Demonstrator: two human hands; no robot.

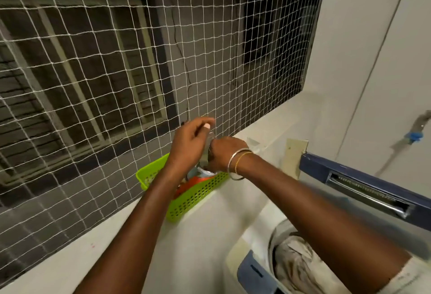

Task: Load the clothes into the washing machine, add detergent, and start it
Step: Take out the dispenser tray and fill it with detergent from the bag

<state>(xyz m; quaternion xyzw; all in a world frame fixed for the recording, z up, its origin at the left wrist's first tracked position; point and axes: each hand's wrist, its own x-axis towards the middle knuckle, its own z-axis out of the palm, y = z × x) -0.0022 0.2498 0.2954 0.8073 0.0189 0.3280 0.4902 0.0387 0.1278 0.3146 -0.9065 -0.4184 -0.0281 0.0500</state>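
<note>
Left hand (187, 146), right hand (225, 153) — fingers (200, 122) gripping blurred grey packet (206, 153), above green basket (198, 197)

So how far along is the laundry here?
Loading looks done: clothes lie in the open washing machine. In hand: the left hand and right hand grip a blurred grey packet, probably detergent, above the green basket. Left: adding it, closing the lid and starting the machine.

Dim, soft, motion-blurred, wide-angle warp
</note>
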